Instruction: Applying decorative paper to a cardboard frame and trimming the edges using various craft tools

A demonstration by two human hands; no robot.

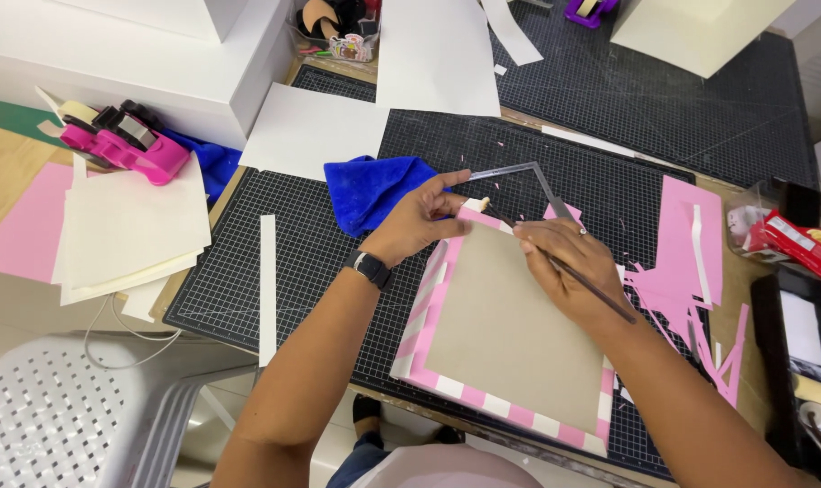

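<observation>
A grey cardboard panel [510, 334] lies on pink-and-white striped paper [483, 402] whose edges stick out around it. My left hand [419, 221] presses on the panel's far left corner, index finger stretched toward a clear set square [537, 176]. My right hand [564, 262] rests on the panel's top edge and grips a thin dark stick-like tool [600, 294] with its tip at that same corner. A black watch sits on my left wrist.
A blue cloth [374, 185] lies just beyond my left hand on the black cutting mat [248, 271]. Pink paper scraps [691, 271] lie to the right, a pink tape dispenser [126, 140] and cream sheets [130, 230] to the left. White boxes [139, 54] stand at the back.
</observation>
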